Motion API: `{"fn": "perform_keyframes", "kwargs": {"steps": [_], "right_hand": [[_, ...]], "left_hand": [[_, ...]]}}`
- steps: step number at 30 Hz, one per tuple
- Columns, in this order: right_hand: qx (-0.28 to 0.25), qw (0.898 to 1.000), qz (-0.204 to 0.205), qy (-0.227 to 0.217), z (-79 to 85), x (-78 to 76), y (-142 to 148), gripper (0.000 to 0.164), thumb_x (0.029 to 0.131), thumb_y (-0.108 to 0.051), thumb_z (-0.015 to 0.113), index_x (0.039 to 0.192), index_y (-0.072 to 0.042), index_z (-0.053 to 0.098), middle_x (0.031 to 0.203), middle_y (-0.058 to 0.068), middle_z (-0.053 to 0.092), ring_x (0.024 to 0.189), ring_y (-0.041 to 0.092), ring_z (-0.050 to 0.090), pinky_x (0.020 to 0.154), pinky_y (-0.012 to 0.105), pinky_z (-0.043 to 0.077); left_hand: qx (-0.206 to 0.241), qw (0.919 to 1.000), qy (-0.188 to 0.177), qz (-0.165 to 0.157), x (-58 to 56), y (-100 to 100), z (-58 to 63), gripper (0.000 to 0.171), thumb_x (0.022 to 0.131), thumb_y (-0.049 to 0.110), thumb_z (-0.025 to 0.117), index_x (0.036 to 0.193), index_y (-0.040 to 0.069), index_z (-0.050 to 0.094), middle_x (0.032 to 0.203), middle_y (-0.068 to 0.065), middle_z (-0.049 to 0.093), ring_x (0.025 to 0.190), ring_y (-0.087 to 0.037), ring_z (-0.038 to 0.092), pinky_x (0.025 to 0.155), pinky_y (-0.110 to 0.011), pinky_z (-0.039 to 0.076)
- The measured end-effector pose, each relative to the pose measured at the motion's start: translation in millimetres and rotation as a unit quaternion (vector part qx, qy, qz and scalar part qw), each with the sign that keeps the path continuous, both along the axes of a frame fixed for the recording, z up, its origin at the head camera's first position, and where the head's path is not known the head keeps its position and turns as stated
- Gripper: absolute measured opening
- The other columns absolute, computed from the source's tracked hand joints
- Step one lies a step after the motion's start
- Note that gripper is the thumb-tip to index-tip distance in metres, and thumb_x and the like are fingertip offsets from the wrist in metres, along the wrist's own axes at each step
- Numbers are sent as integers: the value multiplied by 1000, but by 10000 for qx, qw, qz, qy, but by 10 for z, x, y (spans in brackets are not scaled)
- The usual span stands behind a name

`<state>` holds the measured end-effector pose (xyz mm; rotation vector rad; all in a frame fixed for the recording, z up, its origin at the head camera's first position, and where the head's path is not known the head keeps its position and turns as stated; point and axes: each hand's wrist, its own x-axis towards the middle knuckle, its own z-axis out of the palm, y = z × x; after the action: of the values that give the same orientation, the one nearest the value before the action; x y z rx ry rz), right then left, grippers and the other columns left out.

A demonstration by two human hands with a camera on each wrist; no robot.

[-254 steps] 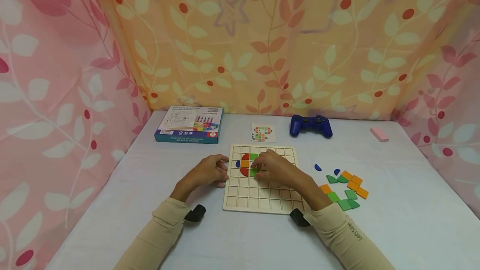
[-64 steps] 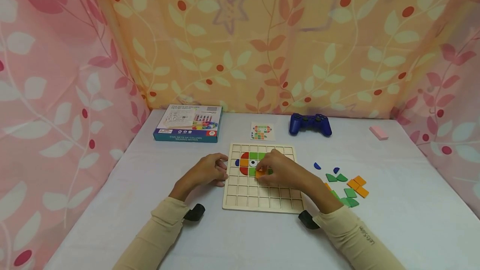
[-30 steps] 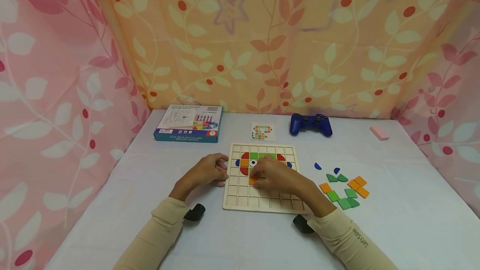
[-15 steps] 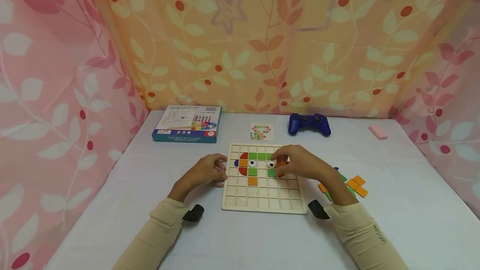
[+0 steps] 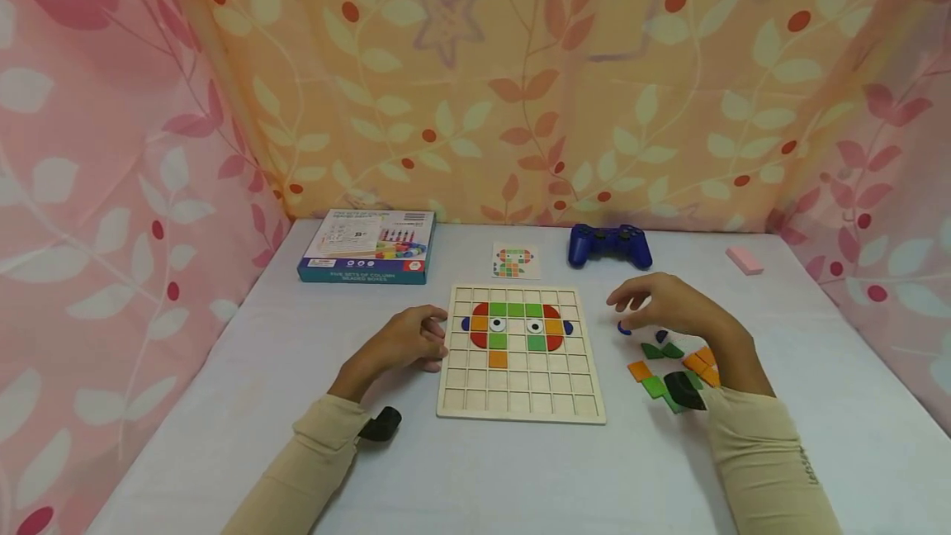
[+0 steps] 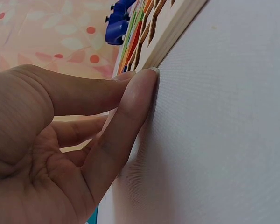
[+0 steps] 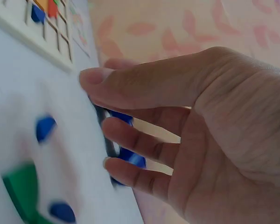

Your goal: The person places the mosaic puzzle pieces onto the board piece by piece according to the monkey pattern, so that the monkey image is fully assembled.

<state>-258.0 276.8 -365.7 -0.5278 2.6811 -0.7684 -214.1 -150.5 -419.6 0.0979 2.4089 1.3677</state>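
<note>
A pale wooden grid board (image 5: 520, 405) carries a face-like pattern of red, green, orange and blue tiles with two eye tiles (image 5: 534, 327). My left hand (image 5: 401, 343) rests at the board's left edge, its fingertips against the side in the left wrist view. Off to the right of the board, my right hand (image 5: 672, 304) hovers with loosely bent fingers and nothing between them. Just below its fingertips lies a blue half-round tile (image 5: 624, 329); another blue half-round tile (image 7: 63, 211) shows in the right wrist view. One orange square tile (image 5: 498, 360) sits below the pattern's left green square.
Loose green tiles (image 5: 654, 387) and orange tiles (image 5: 639, 371) lie under the right forearm. Behind the board are a pattern card (image 5: 516, 261), a blue game controller (image 5: 609, 246), a boxed bead set (image 5: 367, 246) and a pink block (image 5: 745, 260).
My right hand set an orange square on the board, then let go and moved right toward the loose tiles. The left hand stayed at the board's edge.
</note>
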Motion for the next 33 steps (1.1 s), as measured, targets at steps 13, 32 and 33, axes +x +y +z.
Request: {"fn": "perform_keyframes", "kwargs": {"steps": [13, 32, 33], "right_hand": [[-41, 9948, -587, -829, -51, 121, 849, 37, 90, -10, 76, 126, -9, 76, 124, 11, 72, 113, 29, 62, 96, 49, 55], [-208, 9823, -1132, -1479, -339, 197, 1278, 43, 83, -1, 76, 126, -8, 76, 131, 17, 67, 125, 39, 55, 103, 55, 54], [-175, 9820, -1160, -1481, -344, 196, 1273, 42, 83, -2, 76, 125, -8, 76, 130, 16, 68, 124, 37, 57, 101, 52, 55]], "left_hand": [[16, 10000, 25, -14, 5, -4, 1, 60, 93, 0, 77, 148, 3, 55, 114, -13, 63, 88, -21, 67, 73, -29, 65], [-45, 10000, 12, -47, 5, -9, 13, 60, 93, 0, 77, 149, 3, 54, 115, -13, 63, 89, -22, 67, 75, -29, 65], [-51, 10000, 30, -76, 6, -7, 12, 60, 93, 0, 77, 149, 2, 54, 115, -14, 63, 89, -22, 67, 75, -29, 65]]}}
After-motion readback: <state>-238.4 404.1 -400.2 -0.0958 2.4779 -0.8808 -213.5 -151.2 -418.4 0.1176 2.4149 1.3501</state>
